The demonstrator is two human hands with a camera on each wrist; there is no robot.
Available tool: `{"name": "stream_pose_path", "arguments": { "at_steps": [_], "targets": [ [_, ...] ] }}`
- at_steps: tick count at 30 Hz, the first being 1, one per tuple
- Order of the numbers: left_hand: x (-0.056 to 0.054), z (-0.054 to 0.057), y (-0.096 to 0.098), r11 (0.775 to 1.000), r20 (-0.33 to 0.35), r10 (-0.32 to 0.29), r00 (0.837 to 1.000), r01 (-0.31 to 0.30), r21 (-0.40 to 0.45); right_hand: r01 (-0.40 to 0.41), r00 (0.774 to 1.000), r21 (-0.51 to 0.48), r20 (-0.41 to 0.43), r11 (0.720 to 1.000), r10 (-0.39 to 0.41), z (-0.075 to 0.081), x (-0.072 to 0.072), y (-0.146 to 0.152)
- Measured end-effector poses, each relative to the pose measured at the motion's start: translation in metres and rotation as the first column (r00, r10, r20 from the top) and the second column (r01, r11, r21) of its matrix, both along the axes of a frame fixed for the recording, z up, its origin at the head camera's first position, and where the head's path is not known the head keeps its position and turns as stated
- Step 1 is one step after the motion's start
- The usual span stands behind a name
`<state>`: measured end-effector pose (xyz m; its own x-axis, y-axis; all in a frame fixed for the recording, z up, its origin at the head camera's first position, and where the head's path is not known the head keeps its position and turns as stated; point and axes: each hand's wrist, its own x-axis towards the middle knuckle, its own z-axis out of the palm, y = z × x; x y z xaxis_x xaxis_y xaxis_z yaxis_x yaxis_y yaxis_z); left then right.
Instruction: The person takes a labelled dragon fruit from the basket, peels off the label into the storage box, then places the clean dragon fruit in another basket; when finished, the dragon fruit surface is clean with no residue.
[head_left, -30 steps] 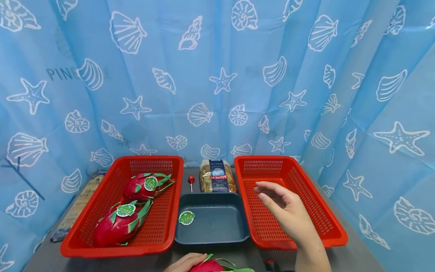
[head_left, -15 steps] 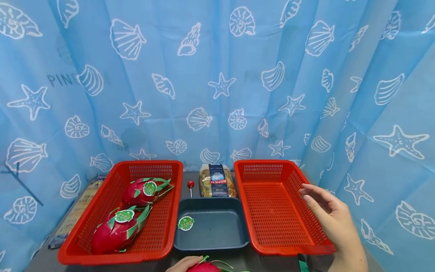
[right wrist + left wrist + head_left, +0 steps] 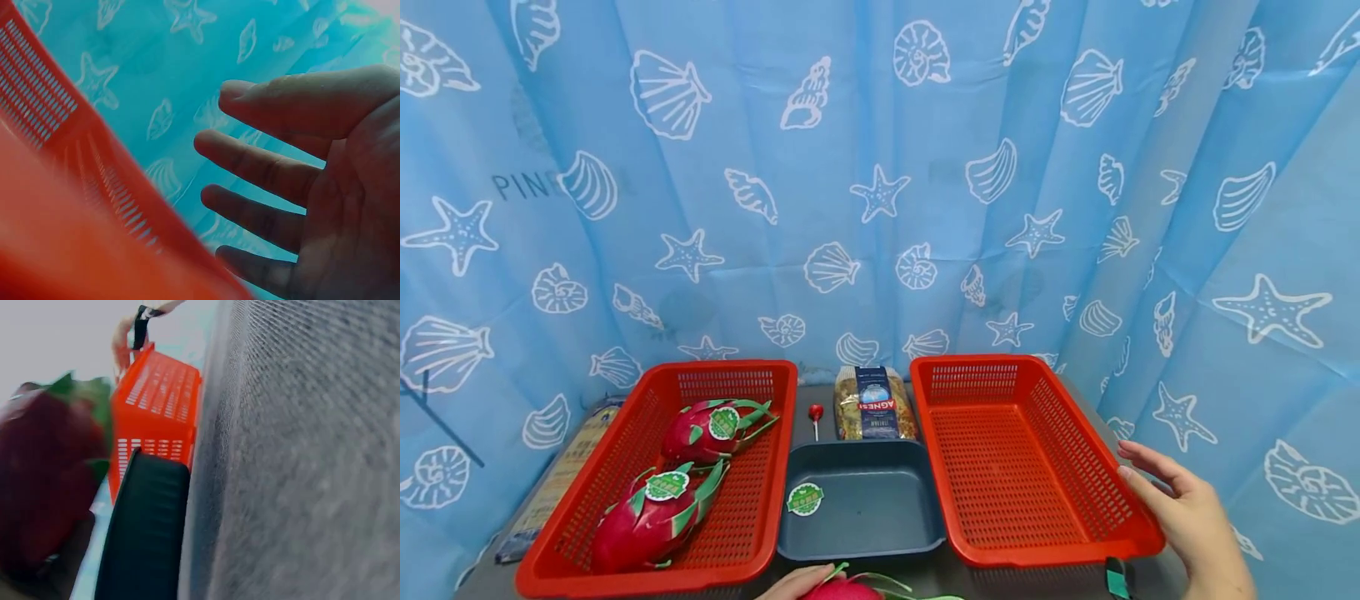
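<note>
At the bottom edge of the head view, my left hand [image 3: 793,584] holds a pink dragon fruit [image 3: 844,591] with green leaf tips. Most of that fruit is cut off there, while the left wrist view shows it large and blurred, the dragon fruit [image 3: 50,469] raised beside the grey table edge. My right hand [image 3: 1187,517] hovers at the outer right side of the right red basket [image 3: 1052,553], fingers apart and nothing in them. Seen from the right wrist, the hand [image 3: 325,187] has its fingers extended toward the basket rim [image 3: 150,194].
A left red basket [image 3: 655,581] holds two dragon fruits [image 3: 647,521] with green stickers. Between the baskets stand a dark blue tray [image 3: 865,500], a pasta bag [image 3: 876,404] and a red lollipop [image 3: 816,412]. A long packet [image 3: 561,483] lies far left. A shell-print curtain [image 3: 880,167] hangs behind.
My right hand has moved right, from over the right basket to beyond its right side. The left hand stays low with the dragon fruit. The head view has shifted slightly.
</note>
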<state>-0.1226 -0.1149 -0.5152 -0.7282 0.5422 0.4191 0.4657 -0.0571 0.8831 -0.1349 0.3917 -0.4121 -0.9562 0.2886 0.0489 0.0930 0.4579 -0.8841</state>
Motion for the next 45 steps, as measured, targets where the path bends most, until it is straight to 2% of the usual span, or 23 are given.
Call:
{"name": "stream_pose_path", "arguments": {
  "at_steps": [2,3,5,7,8,10,12,15,19,21,22,25,29,32,35,39,45],
  "targets": [
    [-0.005,0.002,-0.004,0.998,-0.06,-0.055,0.997,0.056,0.006,-0.01,0.998,-0.003,0.063,1.0,0.011,-0.004,-0.002,0.005],
    [-0.006,0.006,-0.005,0.998,-0.082,-0.06,0.995,0.061,0.012,-0.021,0.996,-0.002,0.087,1.0,0.021,-0.005,-0.003,0.007],
    [-0.007,0.018,-0.006,0.998,-0.141,-0.047,0.989,0.051,0.026,-0.028,0.993,-0.007,0.11,1.0,0.028,-0.009,-0.005,0.01],
    [-0.008,0.034,-0.005,0.998,-0.164,-0.033,0.986,0.04,0.041,-0.03,0.991,-0.05,0.129,0.998,0.036,-0.012,-0.006,0.013],
    [-0.007,0.044,-0.003,0.998,-0.174,-0.007,0.985,0.018,0.063,-0.028,0.991,-0.069,0.132,0.997,0.037,-0.013,-0.007,0.014],
    [-0.003,0.07,0.005,0.992,-0.149,0.039,0.988,-0.021,0.123,-0.02,0.993,-0.107,0.117,0.994,0.033,-0.016,-0.006,0.017],
    [-0.003,0.089,0.014,0.984,-0.12,0.066,0.991,-0.045,0.173,-0.021,0.994,-0.161,0.1,0.987,0.038,-0.02,-0.005,0.02],
    [-0.006,0.113,0.027,0.977,-0.08,0.114,0.99,-0.097,0.192,-0.018,0.997,-0.26,0.071,0.965,0.037,-0.027,-0.003,0.024],
    [-0.02,0.135,0.047,0.974,-0.145,0.16,0.976,-0.132,0.184,-0.016,0.997,-0.339,0.065,0.941,0.04,-0.038,0.0,0.024],
    [-0.029,0.142,0.058,0.974,-0.168,0.165,0.972,-0.133,0.184,-0.023,0.996,-0.334,0.074,0.942,0.05,-0.041,-0.001,0.022],
    [-0.034,0.144,0.065,0.974,-0.169,0.162,0.972,-0.13,0.184,-0.026,0.996,-0.322,0.078,0.946,0.054,-0.042,-0.002,0.021],
    [-0.048,0.147,0.087,0.976,-0.104,0.149,0.983,-0.129,0.175,-0.026,0.995,-0.299,0.089,0.954,0.055,-0.044,-0.004,0.018],
    [-0.068,0.144,0.123,0.983,0.01,0.117,0.993,-0.117,0.141,-0.015,0.994,-0.303,0.098,0.953,0.047,-0.045,-0.005,0.017],
    [-0.082,0.135,0.153,0.991,0.053,0.115,0.992,-0.119,0.061,-0.014,0.994,-0.32,0.096,0.947,0.047,-0.045,-0.005,0.017],
    [-0.093,0.125,0.181,0.989,0.044,0.135,0.99,-0.132,-0.062,-0.018,0.995,-0.31,0.091,0.951,0.048,-0.044,-0.005,0.015],
    [-0.101,0.113,0.209,0.962,-0.015,0.148,0.989,-0.148,-0.23,-0.02,0.995,-0.29,0.084,0.957,0.047,-0.043,-0.004,0.013],
    [-0.107,0.098,0.236,0.886,-0.095,0.123,0.988,-0.152,-0.438,-0.02,0.996,-0.28,0.082,0.96,0.045,-0.042,-0.004,0.015]
  ]
}}
